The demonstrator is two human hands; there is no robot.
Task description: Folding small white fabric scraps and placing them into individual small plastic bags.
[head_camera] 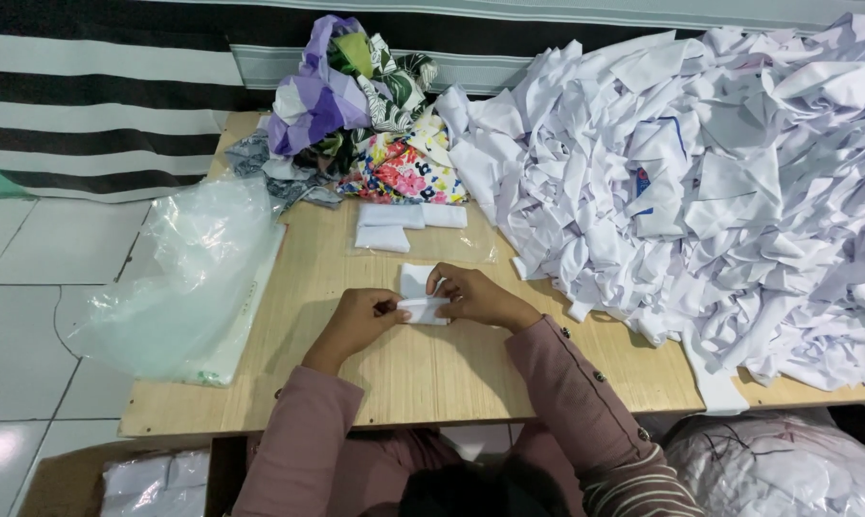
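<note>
My left hand (358, 319) and my right hand (474, 297) meet over the middle of a low wooden table (423, 373). Both pinch a small folded white cloth piece (421, 301), the left at its left end, the right on its top and right side. Just beyond it lie two or three folded white pieces (401, 224) on a clear plastic sheet. My sleeves are dusty pink.
A big heap of white garment pieces (719, 172) covers the table's right half. Colourful printed fabrics (365, 105) are piled at the far edge. A clear plastic bag (188, 278) hangs over the left edge. White floor tiles lie to the left, bagged white goods below.
</note>
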